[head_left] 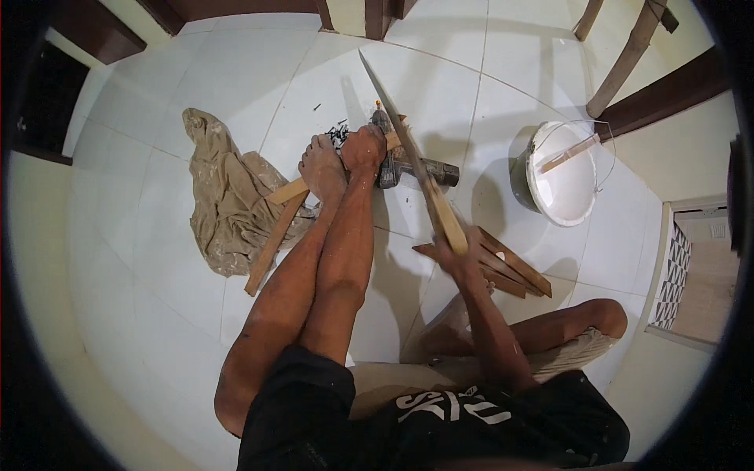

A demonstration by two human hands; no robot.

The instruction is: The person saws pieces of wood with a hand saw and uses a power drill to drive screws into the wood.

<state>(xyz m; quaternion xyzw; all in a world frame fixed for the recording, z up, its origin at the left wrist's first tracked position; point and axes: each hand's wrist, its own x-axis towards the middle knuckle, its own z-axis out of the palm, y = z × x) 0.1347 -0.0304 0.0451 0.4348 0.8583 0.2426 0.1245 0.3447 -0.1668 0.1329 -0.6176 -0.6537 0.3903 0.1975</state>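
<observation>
My left hand (pixel 364 149) is closed round a light wooden strip (pixel 289 191), pressing it down near its far end. My bare left foot (pixel 320 166) rests on the same strip beside that hand. Under the strip's end lies a dark, dusty power tool (pixel 428 172), its kind partly hidden. In my right hand (pixel 459 256) is a handsaw (pixel 445 218) with a long tapering blade, seen almost edge-on. The blade slants up and left past the strip's end; whether it touches the wood cannot be made out. Motion smears the right hand slightly.
A crumpled brown cloth (pixel 228 196) lies left, with a darker wooden strip (pixel 275 245) against it. Several brown wood pieces (pixel 510 263) lie right of my right hand. Beyond them stands a white bucket (pixel 540 192) with a stick across it. Dark scraps (pixel 338 133) litter the tiles.
</observation>
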